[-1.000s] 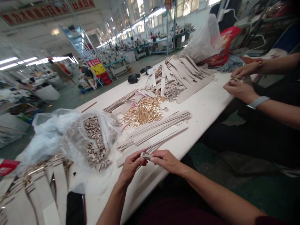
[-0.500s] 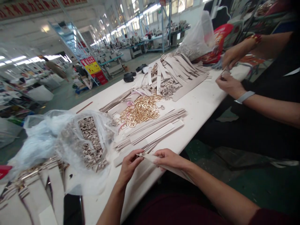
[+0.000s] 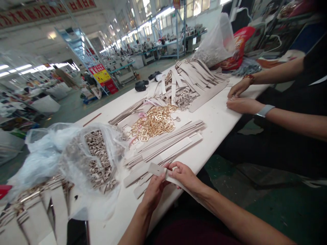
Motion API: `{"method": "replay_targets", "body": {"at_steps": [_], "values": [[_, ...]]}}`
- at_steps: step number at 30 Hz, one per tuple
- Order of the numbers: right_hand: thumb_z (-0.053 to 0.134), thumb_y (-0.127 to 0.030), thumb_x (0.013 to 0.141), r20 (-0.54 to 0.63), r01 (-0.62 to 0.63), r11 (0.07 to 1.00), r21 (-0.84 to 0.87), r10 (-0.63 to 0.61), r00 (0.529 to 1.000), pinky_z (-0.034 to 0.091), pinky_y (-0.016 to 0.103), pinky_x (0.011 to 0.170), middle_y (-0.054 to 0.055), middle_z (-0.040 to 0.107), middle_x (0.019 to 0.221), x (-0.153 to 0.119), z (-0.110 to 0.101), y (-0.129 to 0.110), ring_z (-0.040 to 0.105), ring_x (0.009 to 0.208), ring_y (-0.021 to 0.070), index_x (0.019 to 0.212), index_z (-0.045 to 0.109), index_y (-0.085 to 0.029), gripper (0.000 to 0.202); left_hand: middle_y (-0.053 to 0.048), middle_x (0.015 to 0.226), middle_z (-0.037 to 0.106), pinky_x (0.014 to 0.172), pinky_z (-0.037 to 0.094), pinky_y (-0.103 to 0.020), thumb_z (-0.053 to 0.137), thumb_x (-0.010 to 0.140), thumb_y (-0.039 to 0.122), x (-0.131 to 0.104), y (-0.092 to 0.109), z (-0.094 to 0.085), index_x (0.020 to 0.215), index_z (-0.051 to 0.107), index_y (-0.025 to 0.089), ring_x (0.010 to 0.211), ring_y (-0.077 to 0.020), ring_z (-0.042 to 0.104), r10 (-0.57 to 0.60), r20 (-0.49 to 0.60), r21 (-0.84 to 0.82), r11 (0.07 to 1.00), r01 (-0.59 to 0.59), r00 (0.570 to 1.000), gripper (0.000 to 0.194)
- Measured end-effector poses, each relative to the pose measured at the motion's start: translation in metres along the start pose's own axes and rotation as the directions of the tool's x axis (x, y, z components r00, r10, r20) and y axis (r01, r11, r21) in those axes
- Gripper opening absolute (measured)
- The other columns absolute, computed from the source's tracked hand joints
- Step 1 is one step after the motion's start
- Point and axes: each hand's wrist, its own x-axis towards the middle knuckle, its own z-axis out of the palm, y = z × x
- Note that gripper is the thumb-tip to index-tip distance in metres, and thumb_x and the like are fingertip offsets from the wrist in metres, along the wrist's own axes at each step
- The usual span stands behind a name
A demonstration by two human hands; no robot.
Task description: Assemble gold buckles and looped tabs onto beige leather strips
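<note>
Both of my hands meet at the table's near edge on one pale grey strap [image 3: 155, 169]. Its flat end sticks out to the left past my fingers, and the rest trails down along my right forearm. My left hand [image 3: 156, 186] pinches the strap near that end. Just beside it, my right hand [image 3: 184, 175] has its fingers closed round the strap. Stacked grey straps [image 3: 173, 141] lie right beyond my hands. Behind them is a heap of gold buckles [image 3: 155, 122].
A clear plastic bag of small grey loops [image 3: 99, 160] sits on the white table [image 3: 217, 119], left of centre. Finished-looking straps [image 3: 38, 217] fill the near left. Another person's hands [image 3: 240, 97] work at the right edge. More straps [image 3: 194, 76] are heaped at the back.
My left hand has moved right, close to my right hand, and the strap's flat end now shows beyond my fingers. The other person's hands have come down and left to the table.
</note>
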Motion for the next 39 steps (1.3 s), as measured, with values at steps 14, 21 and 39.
{"method": "replay_targets", "body": {"at_steps": [14,21,39], "values": [[0.067,-0.044,0.073,-0.035,-0.031,0.998,0.062,0.033,0.999,0.027,0.014,0.034,-0.001,0.062,0.064,0.029,-0.031,-0.001,0.042,0.04,0.0044,0.103,0.063,-0.015,0.042,-0.012,0.092,0.071,0.069,0.049,-0.032,0.05,0.085,0.04,0.078,0.108,-0.055,0.105,0.068,0.015,0.081,-0.023,0.065,-0.29,0.198,0.802,0.597,0.015,0.936,0.036],[0.068,-0.047,0.071,-0.032,-0.079,0.996,0.047,0.081,0.996,0.022,0.014,0.031,-0.004,0.058,0.056,0.037,-0.037,0.005,0.035,0.034,0.003,0.097,0.064,-0.016,0.041,-0.006,0.108,0.064,0.087,0.041,-0.033,0.055,0.076,0.019,0.19,0.142,-0.122,0.096,0.067,0.021,0.095,-0.0216,0.056,0.273,0.029,0.998,-0.056,-0.015,0.962,0.023],[0.067,-0.047,0.072,-0.075,-0.021,0.998,0.052,0.025,0.997,0.021,0.015,0.032,-0.005,0.054,0.057,0.02,-0.034,-0.02,0.033,0.036,0.0022,0.094,0.063,-0.015,0.039,-0.003,0.081,0.065,0.067,0.046,-0.025,0.048,0.086,0.031,0.101,0.16,-0.071,0.092,0.057,0.017,0.075,-0.0154,0.06,0.192,0.291,0.934,0.157,-0.322,0.937,0.018]]}}
